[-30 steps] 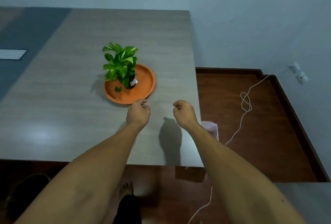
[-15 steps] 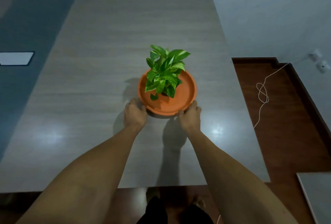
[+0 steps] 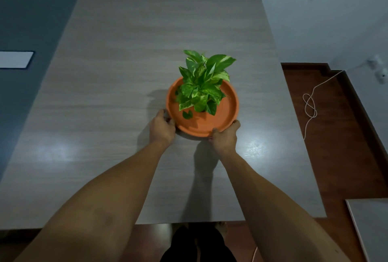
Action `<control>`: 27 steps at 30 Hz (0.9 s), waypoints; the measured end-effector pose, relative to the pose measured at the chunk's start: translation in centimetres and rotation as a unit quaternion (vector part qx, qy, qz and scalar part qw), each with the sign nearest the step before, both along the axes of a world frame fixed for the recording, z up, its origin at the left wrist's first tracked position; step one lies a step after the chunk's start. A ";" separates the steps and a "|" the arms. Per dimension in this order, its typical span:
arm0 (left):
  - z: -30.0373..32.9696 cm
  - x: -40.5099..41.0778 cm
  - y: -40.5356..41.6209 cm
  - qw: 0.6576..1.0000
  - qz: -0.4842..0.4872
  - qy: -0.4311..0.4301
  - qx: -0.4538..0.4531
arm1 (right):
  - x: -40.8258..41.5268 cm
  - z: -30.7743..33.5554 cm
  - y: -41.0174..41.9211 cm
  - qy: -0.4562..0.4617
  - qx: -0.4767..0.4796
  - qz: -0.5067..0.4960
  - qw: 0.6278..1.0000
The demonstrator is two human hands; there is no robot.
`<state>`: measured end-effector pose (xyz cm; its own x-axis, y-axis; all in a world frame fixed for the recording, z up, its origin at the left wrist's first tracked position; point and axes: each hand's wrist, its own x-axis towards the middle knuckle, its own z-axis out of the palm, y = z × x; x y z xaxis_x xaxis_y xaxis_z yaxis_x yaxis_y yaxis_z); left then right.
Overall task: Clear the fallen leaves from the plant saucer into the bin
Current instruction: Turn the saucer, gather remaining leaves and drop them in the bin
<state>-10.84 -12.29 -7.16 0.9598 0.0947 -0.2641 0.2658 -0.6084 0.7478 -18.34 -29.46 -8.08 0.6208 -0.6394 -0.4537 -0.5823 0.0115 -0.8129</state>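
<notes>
Terracotta-orange, round and shallow with a low raised rim: plant saucer (image 3: 227, 112), resting on the grey wood-grain table (image 3: 117, 85), right of centre and toward the near half. Standing in its far part, a small plant (image 3: 202, 85) with glossy green leaves streaked pale yellow, its pot hidden under the foliage. Lying loose on the saucer floor at the near left, one small dark green fallen leaf (image 3: 187, 114); possibly another under the foliage at the far left, too shaded to tell.

Curled around the saucer's left near edge, left hand (image 3: 162, 128), fingers bent onto the rim. Cupped against the right near edge, right hand (image 3: 225, 139), thumb and fingertips touching the rim. Foliage overhanging much of the saucer floor.

Beyond the table's right edge, dark reddish floor (image 3: 340, 148) with a white cable (image 3: 309, 106) looped upon it. At far left, a white rectangular panel (image 3: 15, 59) set into a darker grey strip.
</notes>
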 end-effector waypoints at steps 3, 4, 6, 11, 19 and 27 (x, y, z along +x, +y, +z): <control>-0.2 0.2 0.3 1.000 0.013 -0.004 -0.008 | -0.3 0.0 -1.8 0.018 -0.044 0.039 0.998; -0.3 0.4 0.4 1.000 0.017 -0.003 -0.011 | -0.4 0.0 -2.5 0.022 -0.059 0.054 0.997; -0.4 0.5 0.6 1.000 0.029 0.001 -0.009 | -0.4 -0.2 -3.6 0.023 -0.083 0.076 0.993; -0.9 0.9 1.2 0.998 0.050 -0.016 0.028 | 0.2 -0.4 -6.1 0.023 -0.121 0.105 0.987; -2.0 0.6 1.5 0.996 0.094 -0.004 -0.006 | 2.4 -0.4 -8.4 0.011 -0.139 0.135 0.981; -1.4 -0.4 -0.2 0.971 0.208 0.090 -0.080 | 0.8 0.0 -6.8 0.010 -0.096 0.161 0.982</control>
<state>-11.27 -12.45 -8.60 0.7843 0.4082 -0.4672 0.5988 -0.3013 0.7420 -17.54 -36.24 -8.07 0.7968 -0.4868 -0.3579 -0.5465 -0.3280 -0.7705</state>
